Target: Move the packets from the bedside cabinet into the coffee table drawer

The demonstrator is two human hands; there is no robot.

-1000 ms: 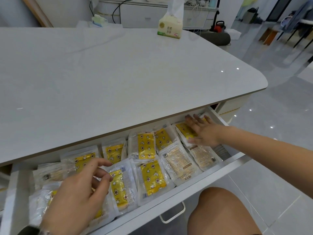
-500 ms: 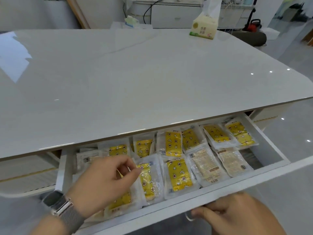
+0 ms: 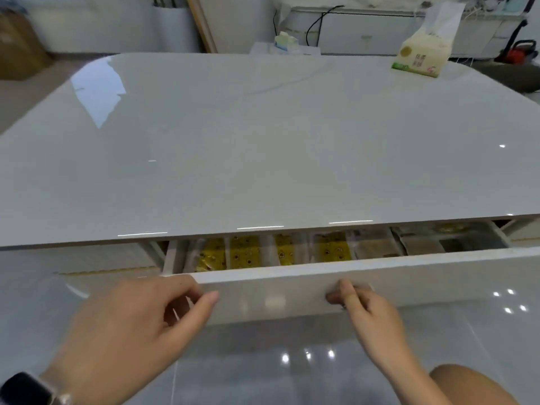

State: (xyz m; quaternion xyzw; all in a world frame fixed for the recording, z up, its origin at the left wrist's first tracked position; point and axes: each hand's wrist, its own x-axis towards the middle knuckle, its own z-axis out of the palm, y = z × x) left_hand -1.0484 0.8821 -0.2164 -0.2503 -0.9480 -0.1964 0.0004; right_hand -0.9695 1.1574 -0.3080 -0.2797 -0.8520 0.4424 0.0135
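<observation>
Under the front edge of the glossy white worktop (image 3: pixel 263 147), the coffee table drawer (image 3: pixel 380 283) stood only partly open, a narrow strip of its inside showing between the tabletop edge and the drawer's white front panel. In that strip lay the packets (image 3: pixel 245 252), side by side in a row: clear wrappers with yellow spotted contents toward the left and middle, and paler brownish ones toward the right; motion blur hid their finer detail. The left hand (image 3: pixel 140 331) was at the left end of the drawer front, its fingers loosely curled and its fingertips (image 3: pixel 211 296) touching or just beside the panel's corner; whether it truly gripped anything could not be told. A dark watch (image 3: pixel 26 388) sat on that wrist at the lower left. The right hand (image 3: pixel 365 311) was at the middle of the drawer front, fingers curled against the lower part of the panel as if round a handle, though the handle itself was hidden behind them. A bare knee (image 3: pixel 473 387) showed at the lower right above the shiny tiled floor (image 3: pixel 292 361). At the far right corner of the worktop stood a yellow tissue pack (image 3: pixel 420 57) with a white tissue sticking up from it. Beyond the worktop, a low white cabinet (image 3: pixel 365 33) ran along the back.
</observation>
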